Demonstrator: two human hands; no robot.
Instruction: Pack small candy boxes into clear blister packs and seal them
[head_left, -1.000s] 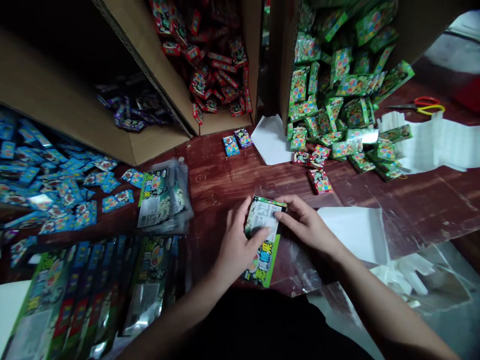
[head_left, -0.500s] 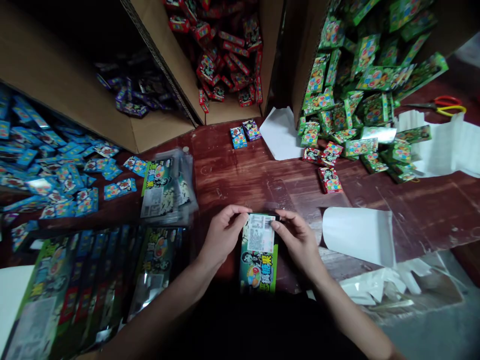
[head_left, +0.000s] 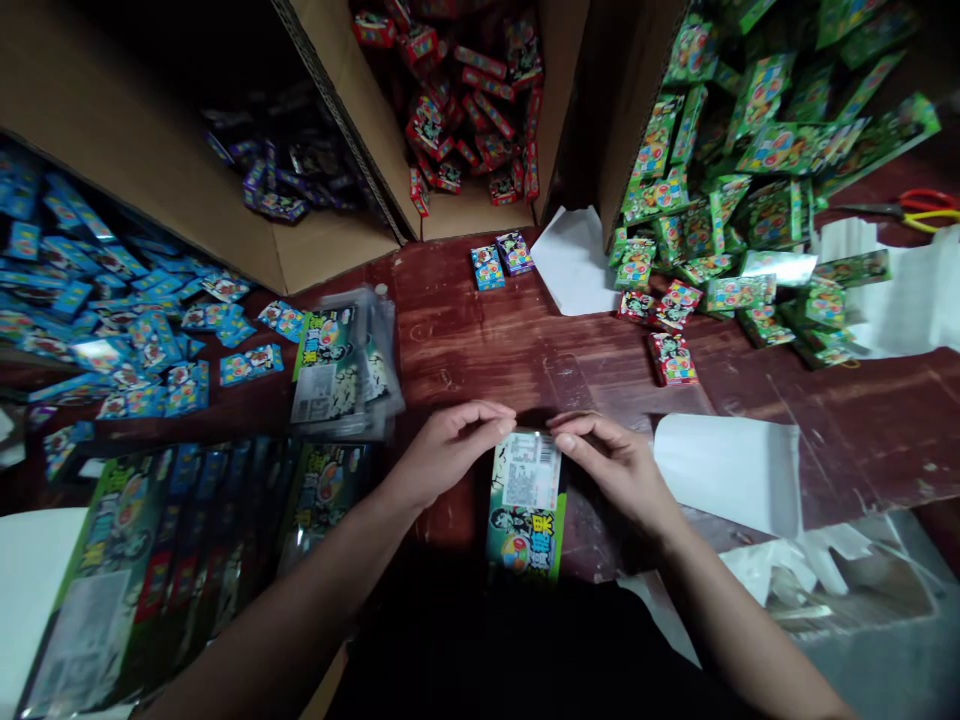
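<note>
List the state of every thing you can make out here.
Printed packet: label up, sealed or not unclear
Left hand: fingers bent at its top edge, grip unclear
Right hand: likewise
Left carton: open, purple boxes inside
Middle carton: open, red boxes inside
Right carton: open, green boxes spilling out
Scissors: lying down, open or shut unclear
Blue boxes: loosely heaped
Clear sleeves: stacked unevenly

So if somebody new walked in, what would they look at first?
Probably the bright green packets tumbling out of the carton at the upper right, then the blue packets heaped on the left and the red packets in the middle carton. Next might come the left hand and right hand at the top end of a printed pack, low in the centre.
</note>
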